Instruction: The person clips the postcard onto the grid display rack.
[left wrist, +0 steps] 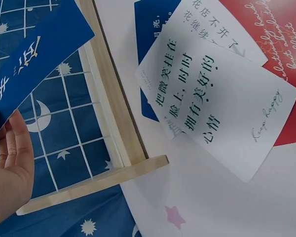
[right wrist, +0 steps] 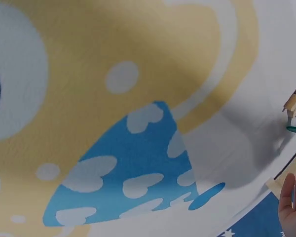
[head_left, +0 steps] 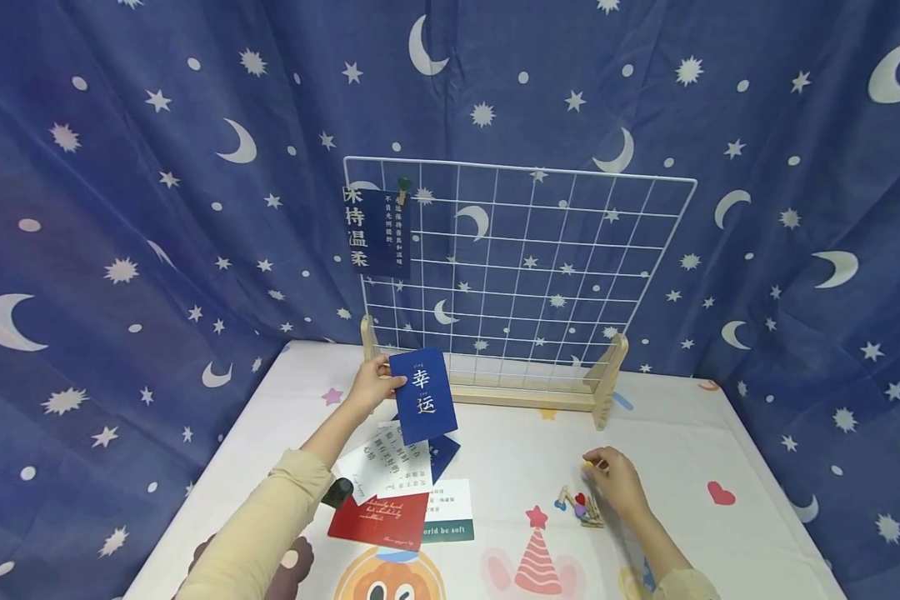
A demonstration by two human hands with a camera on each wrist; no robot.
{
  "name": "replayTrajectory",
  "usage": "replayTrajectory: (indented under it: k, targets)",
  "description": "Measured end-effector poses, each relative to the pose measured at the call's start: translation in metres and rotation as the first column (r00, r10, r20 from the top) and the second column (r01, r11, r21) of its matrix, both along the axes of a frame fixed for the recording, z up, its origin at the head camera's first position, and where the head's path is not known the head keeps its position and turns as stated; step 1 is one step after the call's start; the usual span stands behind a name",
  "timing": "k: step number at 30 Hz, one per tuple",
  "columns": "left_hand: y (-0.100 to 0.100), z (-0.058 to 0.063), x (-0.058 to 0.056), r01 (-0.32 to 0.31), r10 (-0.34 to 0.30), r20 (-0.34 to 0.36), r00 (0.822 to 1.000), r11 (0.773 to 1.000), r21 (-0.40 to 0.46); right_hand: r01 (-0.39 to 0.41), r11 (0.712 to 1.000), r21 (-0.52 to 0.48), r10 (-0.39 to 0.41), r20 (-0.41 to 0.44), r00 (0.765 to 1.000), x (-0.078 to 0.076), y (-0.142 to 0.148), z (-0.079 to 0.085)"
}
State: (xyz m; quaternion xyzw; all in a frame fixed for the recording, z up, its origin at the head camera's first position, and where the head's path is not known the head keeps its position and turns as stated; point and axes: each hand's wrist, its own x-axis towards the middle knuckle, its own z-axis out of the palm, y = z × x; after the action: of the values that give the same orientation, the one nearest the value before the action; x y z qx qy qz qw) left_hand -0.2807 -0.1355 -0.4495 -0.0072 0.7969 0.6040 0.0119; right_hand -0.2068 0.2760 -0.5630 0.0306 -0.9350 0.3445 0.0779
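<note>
Head view: blue lettered card [head_left: 423, 396] in left hand [head_left: 373, 385]; right hand [head_left: 618, 482] beside loose clothespins [head_left: 589, 512].
Card gripped at its left edge, apparently to leave the lettering uncovered; held above the surface [head_left: 495, 467], toward its far edge, before the wire grid rack [head_left: 522, 238]. Right hand's fingertips pinch a small yellow-tipped item [head_left: 587, 464], probably a clothespin. Wooden feet [head_left: 610, 383] keep the rack upright; a green clothespin [head_left: 402, 190] secures the navy card [head_left: 382, 237] upper left.
</note>
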Motion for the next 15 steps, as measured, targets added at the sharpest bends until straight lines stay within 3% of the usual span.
replayTrajectory:
  k: [10,15]
  targets:
    - [0.006,0.013,-0.002,-0.01,0.009,-0.033,0.999,0.999,-0.031,-0.055,0.998,0.015,0.056,-0.07,0.996,-0.002,-0.008,0.007]
    - [0.008,0.018,-0.002,0.005,-0.006,-0.04,0.999,1.0,-0.03,-0.07,0.997,0.037,0.071,-0.053,0.996,-0.004,-0.013,0.012]
